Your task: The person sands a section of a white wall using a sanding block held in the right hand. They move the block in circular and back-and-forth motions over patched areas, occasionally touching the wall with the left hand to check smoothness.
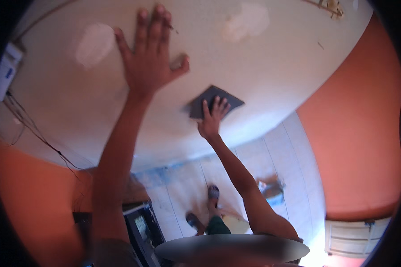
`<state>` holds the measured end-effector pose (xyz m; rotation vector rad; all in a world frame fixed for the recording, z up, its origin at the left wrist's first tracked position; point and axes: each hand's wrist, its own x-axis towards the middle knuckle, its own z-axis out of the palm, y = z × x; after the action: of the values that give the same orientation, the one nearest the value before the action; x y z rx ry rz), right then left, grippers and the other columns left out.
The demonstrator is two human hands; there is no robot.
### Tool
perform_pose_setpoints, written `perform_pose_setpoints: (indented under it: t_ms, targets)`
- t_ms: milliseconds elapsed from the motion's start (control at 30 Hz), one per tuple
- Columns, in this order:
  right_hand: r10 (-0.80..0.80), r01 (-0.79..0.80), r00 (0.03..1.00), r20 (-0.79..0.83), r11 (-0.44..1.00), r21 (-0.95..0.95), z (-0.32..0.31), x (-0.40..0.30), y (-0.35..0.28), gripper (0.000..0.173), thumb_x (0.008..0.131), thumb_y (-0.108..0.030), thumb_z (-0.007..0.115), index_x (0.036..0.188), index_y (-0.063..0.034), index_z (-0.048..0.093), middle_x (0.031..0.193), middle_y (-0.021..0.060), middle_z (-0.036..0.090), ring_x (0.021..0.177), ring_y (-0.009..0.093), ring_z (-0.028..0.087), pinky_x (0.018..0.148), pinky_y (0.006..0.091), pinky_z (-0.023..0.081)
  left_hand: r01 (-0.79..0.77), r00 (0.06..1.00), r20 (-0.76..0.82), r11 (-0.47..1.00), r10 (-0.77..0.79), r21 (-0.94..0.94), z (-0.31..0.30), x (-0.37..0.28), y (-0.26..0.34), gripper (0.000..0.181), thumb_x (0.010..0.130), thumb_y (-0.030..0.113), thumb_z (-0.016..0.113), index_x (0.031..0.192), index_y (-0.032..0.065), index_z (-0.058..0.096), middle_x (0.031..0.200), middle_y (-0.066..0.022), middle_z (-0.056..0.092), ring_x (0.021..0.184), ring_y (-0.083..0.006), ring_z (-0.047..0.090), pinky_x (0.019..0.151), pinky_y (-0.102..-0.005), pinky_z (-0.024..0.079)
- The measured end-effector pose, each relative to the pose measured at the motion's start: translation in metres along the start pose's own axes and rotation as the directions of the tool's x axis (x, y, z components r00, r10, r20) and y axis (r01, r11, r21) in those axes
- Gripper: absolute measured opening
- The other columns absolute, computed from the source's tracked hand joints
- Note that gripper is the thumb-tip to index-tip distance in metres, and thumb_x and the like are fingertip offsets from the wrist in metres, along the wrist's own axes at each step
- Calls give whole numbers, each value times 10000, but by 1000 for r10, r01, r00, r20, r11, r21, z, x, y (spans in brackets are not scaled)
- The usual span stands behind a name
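My left hand (148,63) is spread against the pale wall (173,123), fingers apart, near a small dark mark and holding nothing. To its left is a whitish filler patch (95,45), and a second light patch (247,21) lies farther right. Lower and to the right, my right hand (215,115) presses a dark grey sheet (200,106), which looks like sandpaper, flat on the same wall. The sheet sticks out around the fingers, one corner pointing up and another to the right. The underside of the sheet is hidden.
A white box (6,71) with dangling cables (46,143) is at the far left. Orange walls (357,126) flank both sides. A dark cabinet (145,230) stands below on the tiled floor (290,167), where an open box (274,192) sits right of my feet.
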<state>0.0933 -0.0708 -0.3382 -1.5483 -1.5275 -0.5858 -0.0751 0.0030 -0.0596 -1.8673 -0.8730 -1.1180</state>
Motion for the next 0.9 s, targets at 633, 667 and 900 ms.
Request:
perform_pose_setpoints:
  t_ms: [633, 667, 900]
  targets:
    - [103, -75, 972, -213, 988, 132, -57, 124, -3, 845, 700, -264, 630, 1473, -109, 327, 1559, 282, 67, 1416, 538, -25, 1076, 717, -38, 0, 1000, -8, 1000, 0, 3, -5, -4, -2, 885, 703, 534, 586, 1445, 87, 403, 1552, -59, 299, 1451, -281, 229, 1097, -682, 102]
    - [51, -41, 985, -162, 997, 65, -46, 108, 0, 830, 705, -246, 600, 1471, -85, 323, 1561, 284, 55, 1415, 542, -33, 1077, 709, -47, -1, 1000, -10, 1000, 1, -8, -5, -4, -1, 886, 704, 534, 587, 1446, 88, 400, 1552, -58, 299, 1451, -281, 230, 1096, -682, 104]
    - [-54, 54, 998, -15, 999, 2, -49, 91, 22, 834, 657, -241, 661, 1446, -204, 392, 1562, 267, 93, 1418, 536, -10, 1062, 743, -31, -14, 1000, 22, 1000, 14, 17, -4, -2, 4, 845, 720, 536, 565, 1420, 81, 437, 1549, -57, 308, 1444, -278, 253, 1086, -691, 125]
